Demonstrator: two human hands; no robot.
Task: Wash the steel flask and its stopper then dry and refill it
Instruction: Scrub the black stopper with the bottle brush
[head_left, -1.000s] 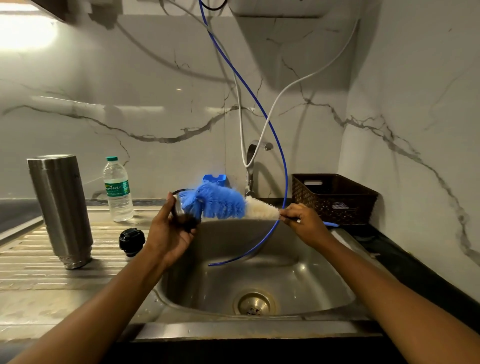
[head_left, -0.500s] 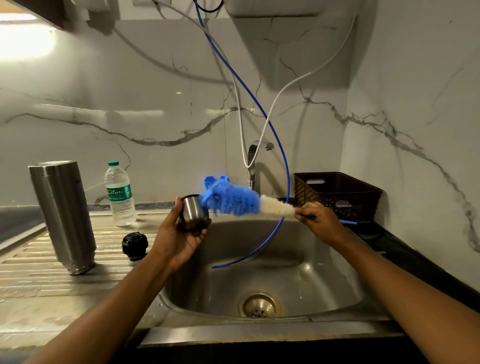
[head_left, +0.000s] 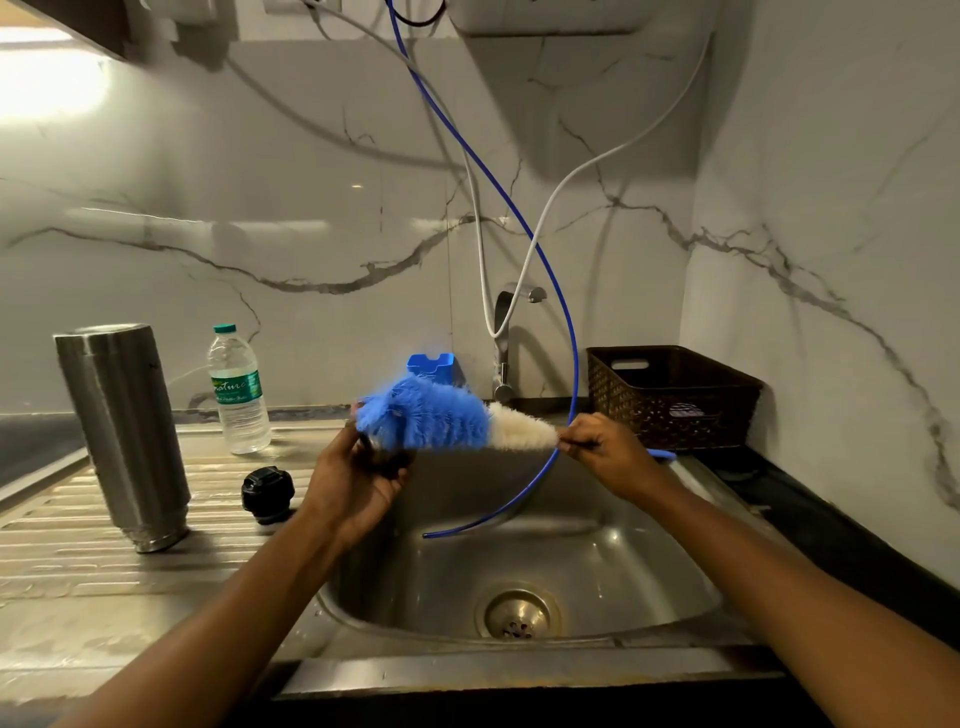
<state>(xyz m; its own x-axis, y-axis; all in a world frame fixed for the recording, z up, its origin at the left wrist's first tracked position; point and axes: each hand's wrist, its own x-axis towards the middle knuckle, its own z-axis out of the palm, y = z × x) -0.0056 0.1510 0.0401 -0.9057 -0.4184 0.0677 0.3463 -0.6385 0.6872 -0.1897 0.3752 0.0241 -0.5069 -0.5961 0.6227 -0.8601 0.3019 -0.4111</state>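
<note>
The left hand (head_left: 358, 483) curls its fingers around a small dark cup (head_left: 387, 460), half hidden by blue bristles. The right hand (head_left: 605, 452) pinches the handle of the bottle brush (head_left: 441, 418). Both are above the sink (head_left: 571, 571). At 9 o'clock from the sink stands the steel flask (head_left: 124, 431), and the black stopper (head_left: 267, 493) lies between them.
</note>
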